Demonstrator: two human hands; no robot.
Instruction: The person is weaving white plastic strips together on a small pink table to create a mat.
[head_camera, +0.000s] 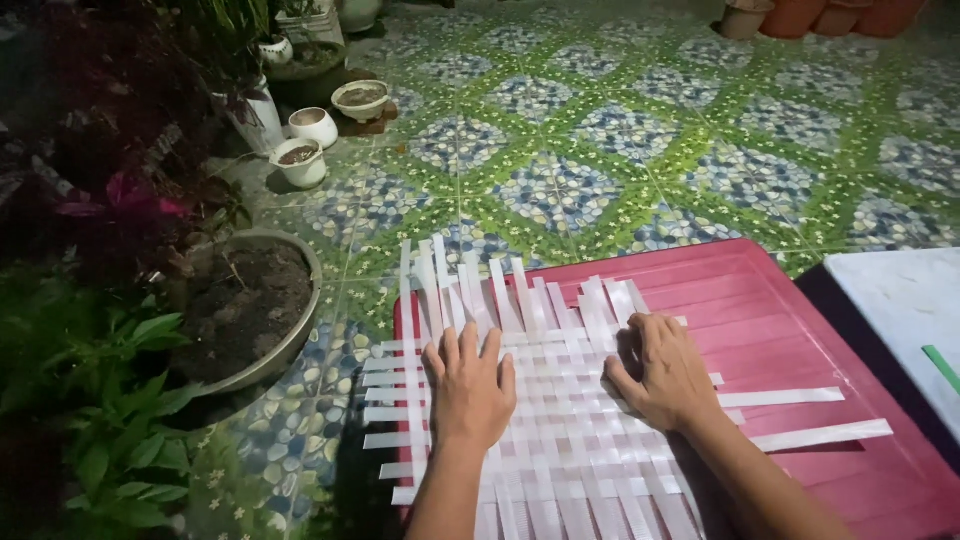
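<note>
A partly woven mat of white plastic strips (570, 440) lies on a red plastic table (800, 330). My left hand (468, 385) rests flat on the weave's left part, fingers spread a little. My right hand (665, 372) presses on the weave to the right of centre, fingers curled at the strips near the top. Loose strip ends stick out at the far edge (470, 280) and two long ones (800, 415) trail to the right over the table.
A large bowl-shaped pot of soil (250, 310) and leafy plants (90, 420) stand at the left. Small white pots (305, 150) sit farther back on the patterned tile floor (620, 140). A white slab (905, 310) with a green strip lies at the right.
</note>
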